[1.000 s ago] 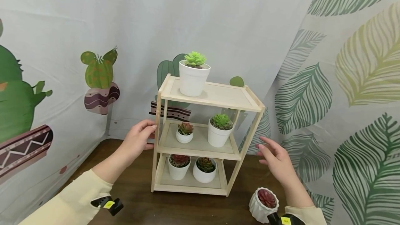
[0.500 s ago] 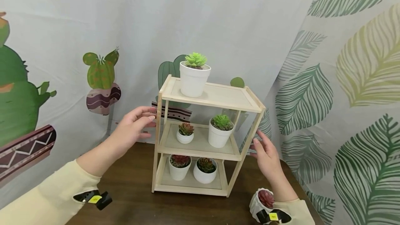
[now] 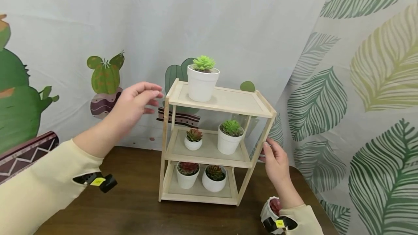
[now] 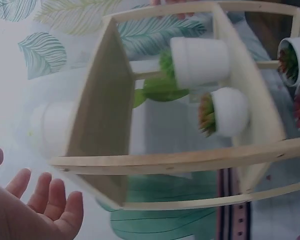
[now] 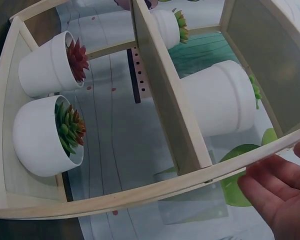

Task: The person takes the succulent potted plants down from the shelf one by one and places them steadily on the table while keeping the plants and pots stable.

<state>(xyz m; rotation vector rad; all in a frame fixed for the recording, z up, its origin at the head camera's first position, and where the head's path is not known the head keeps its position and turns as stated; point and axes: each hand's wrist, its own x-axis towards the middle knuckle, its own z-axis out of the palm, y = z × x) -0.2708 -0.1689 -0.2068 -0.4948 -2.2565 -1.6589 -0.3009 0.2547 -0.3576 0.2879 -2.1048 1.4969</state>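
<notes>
A three-tier pale wooden shelf holds potted succulents. On its top board is a large white pot with a bright green succulent. The middle tier bears a small round pot with a reddish succulent and a white pot with a green one. Down on the lowest tier are a red succulent in a white pot and a green-red one in a rounded pot. My left hand is beside the shelf's top left corner, fingers loosely spread and holding nothing. My right hand is at the right post, fingertips against its outer side.
A ribbed white pot with a dark red succulent stands on the brown table at the front right, partly covered by the right wrist strap. Printed cloth hangs close behind the shelf and along both sides.
My left hand has risen along the shelf's left post to near the top corner. My right hand has come leftward to the right post. The shelf and pots have stayed in place.
</notes>
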